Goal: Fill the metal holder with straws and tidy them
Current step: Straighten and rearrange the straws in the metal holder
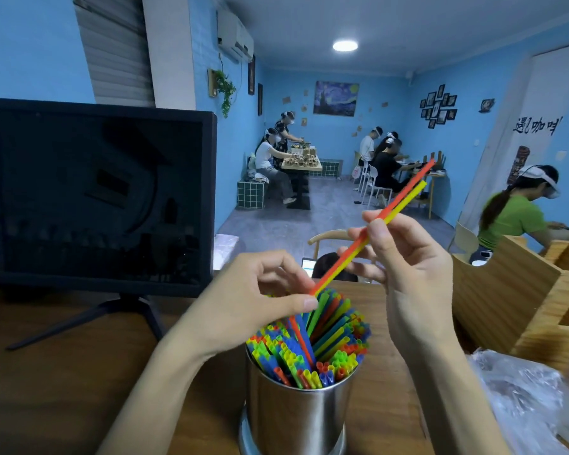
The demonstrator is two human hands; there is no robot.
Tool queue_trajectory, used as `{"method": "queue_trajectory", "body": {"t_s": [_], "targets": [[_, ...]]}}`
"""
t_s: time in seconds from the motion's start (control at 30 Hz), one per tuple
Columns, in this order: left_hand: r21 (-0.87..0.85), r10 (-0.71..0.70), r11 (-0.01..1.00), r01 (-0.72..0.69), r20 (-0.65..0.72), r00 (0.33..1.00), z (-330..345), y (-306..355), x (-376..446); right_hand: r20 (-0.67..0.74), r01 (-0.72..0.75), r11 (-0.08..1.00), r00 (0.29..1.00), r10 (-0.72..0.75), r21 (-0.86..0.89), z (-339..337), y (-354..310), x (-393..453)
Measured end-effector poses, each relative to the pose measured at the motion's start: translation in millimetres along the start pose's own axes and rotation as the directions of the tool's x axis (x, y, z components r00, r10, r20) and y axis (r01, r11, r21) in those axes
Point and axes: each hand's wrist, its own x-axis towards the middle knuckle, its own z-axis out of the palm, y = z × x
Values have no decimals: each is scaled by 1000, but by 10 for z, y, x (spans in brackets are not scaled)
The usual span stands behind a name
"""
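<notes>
R hand (411,257) pinches two thin plastic straws (391,208), orange & yellow; L hand (260,290) fingers curled, prob. touching straw tips in shiny steel holder (296,418).

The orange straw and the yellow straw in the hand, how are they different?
The thin orange plastic straw reaches farther up than the thin yellow plastic straw. The orange straw lies on top, the yellow straw just beneath it. Both tilt the same way, pinched together by the right hand above the shiny metal holder.
</notes>
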Motion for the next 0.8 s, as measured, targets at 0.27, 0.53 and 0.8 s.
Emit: {"method": "queue_trajectory", "body": {"t_s": [0.27, 0.53, 0.8], "targets": [[-20, 48, 999, -48, 27, 998, 7, -36, 26, 330, 135, 911, 944, 2, -390, -27, 97, -30], [-38, 49, 998, -48, 34, 998, 2, -46, 21, 482, 216, 823, 873, 78, -525, -89, 179, -10], [-28, 81, 996, -82, -34, 996, -36, -83, 34, 481, 204, 782, 866, 136, -588, -134, 136, 4]]}}
